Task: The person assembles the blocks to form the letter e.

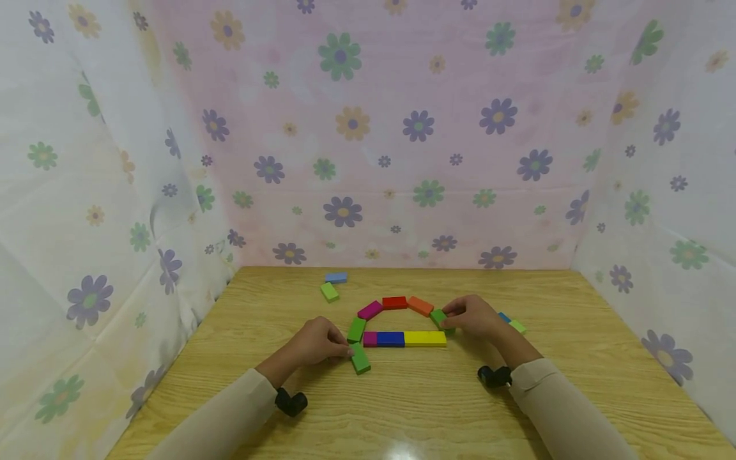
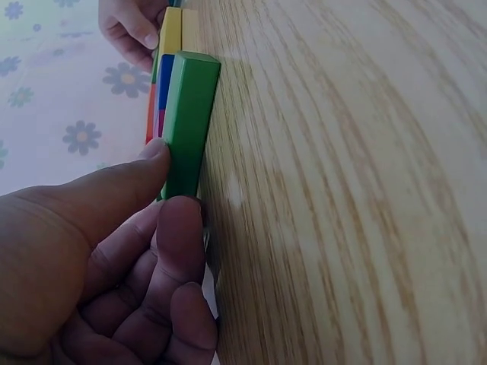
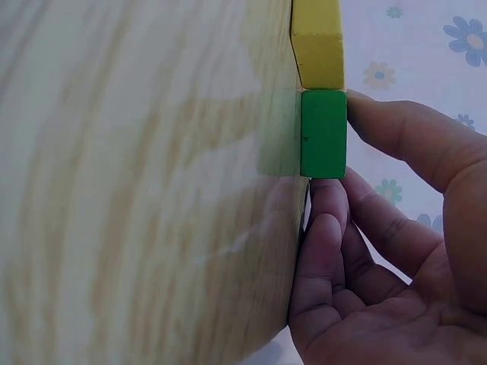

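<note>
My left hand (image 1: 319, 341) pinches a green block (image 1: 360, 359) between thumb and forefinger at the front left end of a curved row of blocks. In the left wrist view this green block (image 2: 190, 122) lies on the table. My right hand (image 1: 473, 316) holds another green block (image 1: 441, 321) at the row's right end; in the right wrist view that green block (image 3: 324, 134) touches the yellow block (image 3: 318, 53). Between them the arc runs through a third green block (image 1: 356, 329), a magenta block (image 1: 370, 310), a red block (image 1: 394, 303) and an orange block (image 1: 420, 306).
Inside the arc, a small magenta block (image 1: 370, 339), a blue block (image 1: 390, 339) and a long yellow block (image 1: 425, 339) form a straight row. Light blue (image 1: 336, 278) and lime green (image 1: 329, 292) blocks lie at the back left. Another lime block (image 1: 517, 326) lies beyond my right wrist.
</note>
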### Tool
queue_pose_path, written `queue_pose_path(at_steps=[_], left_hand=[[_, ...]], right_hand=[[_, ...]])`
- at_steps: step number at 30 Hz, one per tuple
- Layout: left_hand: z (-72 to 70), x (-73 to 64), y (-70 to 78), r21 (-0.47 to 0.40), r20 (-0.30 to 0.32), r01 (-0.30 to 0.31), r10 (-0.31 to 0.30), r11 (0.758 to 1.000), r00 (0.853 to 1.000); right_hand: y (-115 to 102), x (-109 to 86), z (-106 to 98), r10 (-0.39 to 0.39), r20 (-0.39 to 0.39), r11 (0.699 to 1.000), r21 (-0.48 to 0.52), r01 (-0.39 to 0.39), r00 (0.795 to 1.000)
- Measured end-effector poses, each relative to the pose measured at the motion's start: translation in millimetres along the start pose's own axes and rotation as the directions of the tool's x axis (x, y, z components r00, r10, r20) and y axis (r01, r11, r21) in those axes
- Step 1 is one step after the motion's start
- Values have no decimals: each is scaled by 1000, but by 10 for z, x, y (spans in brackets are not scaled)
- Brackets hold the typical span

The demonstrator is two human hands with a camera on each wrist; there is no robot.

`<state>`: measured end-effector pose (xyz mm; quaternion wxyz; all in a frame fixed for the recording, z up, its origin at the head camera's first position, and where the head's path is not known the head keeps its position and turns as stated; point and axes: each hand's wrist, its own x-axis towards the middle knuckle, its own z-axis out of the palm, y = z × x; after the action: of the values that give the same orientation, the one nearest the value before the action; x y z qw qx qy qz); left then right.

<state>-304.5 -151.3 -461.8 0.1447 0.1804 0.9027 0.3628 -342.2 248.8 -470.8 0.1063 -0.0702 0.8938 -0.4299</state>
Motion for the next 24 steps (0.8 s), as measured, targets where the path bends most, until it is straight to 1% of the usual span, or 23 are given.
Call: queue_pose_path(at_steps=[7,11,15,18,20,24], left_hand=[[-19,-3,-14,2,5,-5,5,1000,1000],[-50,17,-32,28,-21,19,-18,999,1000],[-125,60,-55,40,-77,44,-41,998,996],[-209,127,-69,41,-143,50,-43,998,989],[-274,186,-78,41,-194,60,-51,997,980],[-388,317,-139,58,-287,86,-66,995,956]], right_hand=[[11,3,-6,-3,4,1000,16,3,1000],[18,-5,-4,-11,5,1000,22,11,1000],[16,-7,15,-8,6,1000,17,8,1000],[7,-12,23,-7,4,1000,15,7,1000],[1,-16,22,-5,-1,1000,17,5,1000],[-5,-25,13,-12,2,1000,20,12,1000]])
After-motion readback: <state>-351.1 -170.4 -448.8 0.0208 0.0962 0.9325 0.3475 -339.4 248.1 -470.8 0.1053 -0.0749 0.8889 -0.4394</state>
